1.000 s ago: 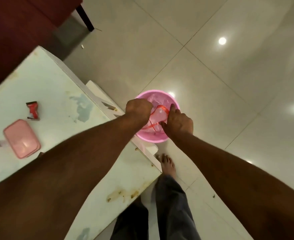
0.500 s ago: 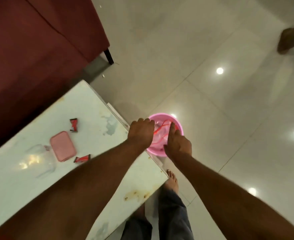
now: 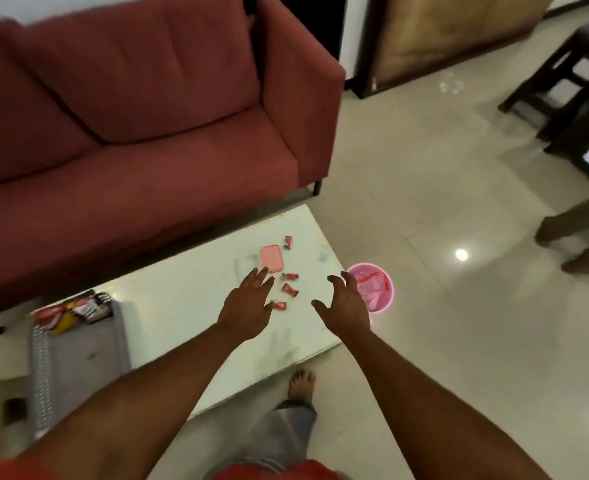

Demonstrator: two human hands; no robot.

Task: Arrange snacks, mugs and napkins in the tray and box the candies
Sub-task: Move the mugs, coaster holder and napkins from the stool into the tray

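At about nine o'clock on the pale tabletop [image 3: 182, 299] lies a grey tray [image 3: 88, 344], with a heap of snack packets [image 3: 74, 311] at its far end; the packets are too blurred to tell apart. Toward the middle, the left hand [image 3: 248, 306] hovers over the tabletop with its fingers [image 3: 260, 277] spread open, gripping nothing; at twelve o'clock from it lies a pink box [image 3: 271, 260], closed, beside a faint clear shape I cannot make out. Red-wrapped candies [image 3: 289, 289] lie scattered just at two o'clock of the left hand, one further candy [image 3: 288, 242] beyond the box. The right hand [image 3: 346, 303] is raised near the tabletop's right edge, fingers open and empty; at two o'clock from it a pink basin [image 3: 372, 287] stands on the floor [image 3: 459, 341]. A red sofa [image 3: 130, 133] fills the far left.
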